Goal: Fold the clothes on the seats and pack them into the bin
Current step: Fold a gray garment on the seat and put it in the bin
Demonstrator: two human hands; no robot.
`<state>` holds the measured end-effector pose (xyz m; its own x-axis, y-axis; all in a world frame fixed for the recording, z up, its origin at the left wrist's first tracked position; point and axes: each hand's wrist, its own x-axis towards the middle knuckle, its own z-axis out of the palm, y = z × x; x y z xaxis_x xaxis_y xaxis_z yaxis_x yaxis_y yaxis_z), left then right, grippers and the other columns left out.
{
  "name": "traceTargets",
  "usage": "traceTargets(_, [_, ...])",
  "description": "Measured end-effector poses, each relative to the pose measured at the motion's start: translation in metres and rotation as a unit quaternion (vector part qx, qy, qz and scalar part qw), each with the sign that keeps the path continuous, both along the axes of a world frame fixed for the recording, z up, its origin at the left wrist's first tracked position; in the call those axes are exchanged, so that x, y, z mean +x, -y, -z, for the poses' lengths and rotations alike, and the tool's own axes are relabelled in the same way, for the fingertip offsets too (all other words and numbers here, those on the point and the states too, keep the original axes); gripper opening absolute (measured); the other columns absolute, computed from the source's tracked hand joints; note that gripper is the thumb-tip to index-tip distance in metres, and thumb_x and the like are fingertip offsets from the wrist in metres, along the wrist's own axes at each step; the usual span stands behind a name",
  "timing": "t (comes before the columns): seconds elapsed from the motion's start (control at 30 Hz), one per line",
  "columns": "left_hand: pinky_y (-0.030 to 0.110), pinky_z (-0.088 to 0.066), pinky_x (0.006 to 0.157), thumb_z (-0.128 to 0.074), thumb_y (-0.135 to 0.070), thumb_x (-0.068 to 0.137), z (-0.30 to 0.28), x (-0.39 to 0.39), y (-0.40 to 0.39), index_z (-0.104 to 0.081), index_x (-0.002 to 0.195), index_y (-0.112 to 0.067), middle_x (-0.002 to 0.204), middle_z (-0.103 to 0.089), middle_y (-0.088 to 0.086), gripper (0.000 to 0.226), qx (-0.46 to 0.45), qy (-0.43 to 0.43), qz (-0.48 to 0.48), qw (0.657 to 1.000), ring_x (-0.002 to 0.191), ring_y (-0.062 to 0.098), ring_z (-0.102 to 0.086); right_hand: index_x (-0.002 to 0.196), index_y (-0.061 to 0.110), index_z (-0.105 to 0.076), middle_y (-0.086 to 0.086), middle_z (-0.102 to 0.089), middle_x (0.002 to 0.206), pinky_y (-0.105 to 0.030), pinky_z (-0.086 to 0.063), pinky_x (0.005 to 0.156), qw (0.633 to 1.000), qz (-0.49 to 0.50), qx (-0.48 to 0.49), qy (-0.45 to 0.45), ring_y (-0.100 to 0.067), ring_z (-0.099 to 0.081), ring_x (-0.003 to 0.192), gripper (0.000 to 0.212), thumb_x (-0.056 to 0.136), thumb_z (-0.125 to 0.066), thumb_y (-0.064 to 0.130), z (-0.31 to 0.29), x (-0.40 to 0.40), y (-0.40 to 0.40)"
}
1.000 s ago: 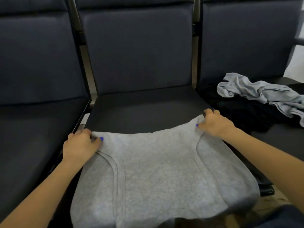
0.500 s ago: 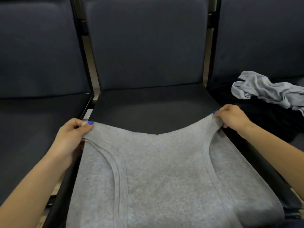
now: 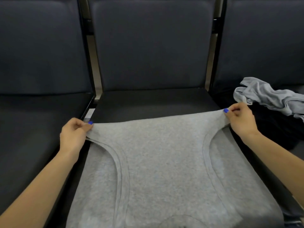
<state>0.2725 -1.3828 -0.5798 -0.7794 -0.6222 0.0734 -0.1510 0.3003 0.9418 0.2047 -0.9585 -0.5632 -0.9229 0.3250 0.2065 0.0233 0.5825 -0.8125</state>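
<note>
Grey fabric of a sleeveless top (image 3: pixel 164 162) lies spread flat over the middle seat (image 3: pixel 153 104), its far edge pulled into a straight line across the cushion and its near part running out of view at the bottom. Two curved, ribbed armhole seams sweep down its left and right sides, and a rounded neckline edge shows at the very bottom. The left hand (image 3: pixel 73 135) pinches the far left corner between thumb and curled fingers, knuckles up, its forearm reaching in from the lower left. The right hand (image 3: pixel 241 120) pinches the far right corner the same way, fingers curled over the cloth, its forearm coming in from the lower right. Both thumbnails are painted blue. The cloth is taut between the two hands, and both corners sit at the side edges of the seat. On the right seat (image 3: pixel 296 152) a crumpled light grey garment (image 3: pixel 269 96) lies on top of a dark garment (image 3: pixel 271 129), near the right hand. The left seat (image 3: pixel 41 129) sits beside the left forearm.
</note>
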Motion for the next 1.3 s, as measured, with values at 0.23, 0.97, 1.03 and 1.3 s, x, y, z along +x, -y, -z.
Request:
traceTargets(0.23, [0.027,-0.045,0.086,-0.069,-0.006,0.084,0.004,0.000,0.007,-0.065,0.115,-0.017,0.077,-0.067,-0.004,0.033,-0.157,0.071,0.167,0.971,0.078,0.009,-0.058,0.095,0.021,-0.071,-0.001,-0.068,0.091,-0.033,-0.046,0.079,0.982,-0.089,0.148,0.076,-0.018,-0.061,0.090,0.010,0.092,-0.061,0.021,0.003,0.000,-0.011])
traceTargets(0.97, [0.037,-0.046,0.089,-0.068,-0.014,0.086,-0.054,-0.002,0.008,-0.073,0.092,-0.016,0.096,-0.067,0.001,0.008,-0.121,-0.074,0.048,0.989,0.097,0.020,-0.060,0.065,0.008,-0.040,-0.004,-0.034,0.055,-0.020,-0.029,0.037,0.996,-0.052,0.044,0.059,-0.012,-0.034,0.042,0.036,0.100,-0.045,0.015,-0.049,0.003,-0.019])
traceTargets(1.03, [0.045,-0.049,0.094,-0.070,-0.016,0.084,-0.064,-0.003,0.014,-0.071,0.084,-0.025,0.093,-0.070,0.003,0.009,-0.021,-0.105,0.013,0.994,0.098,0.023,-0.063,0.069,0.005,-0.045,-0.004,-0.035,0.055,-0.021,-0.029,0.042,0.998,-0.031,0.056,0.020,-0.015,-0.032,0.049,0.033,0.100,-0.047,0.017,-0.064,0.003,-0.020])
traceTargets(1.3, [0.020,-0.057,0.060,-0.057,-0.008,0.093,-0.095,0.005,0.018,-0.062,0.098,-0.005,0.093,-0.065,0.012,0.007,0.269,-0.206,0.045,0.940,0.072,0.017,-0.073,0.083,0.008,-0.051,-0.011,-0.047,0.070,-0.016,-0.028,0.030,0.964,-0.068,-0.253,-0.039,-0.005,-0.043,0.030,0.024,0.102,-0.042,0.019,-0.112,0.013,-0.006])
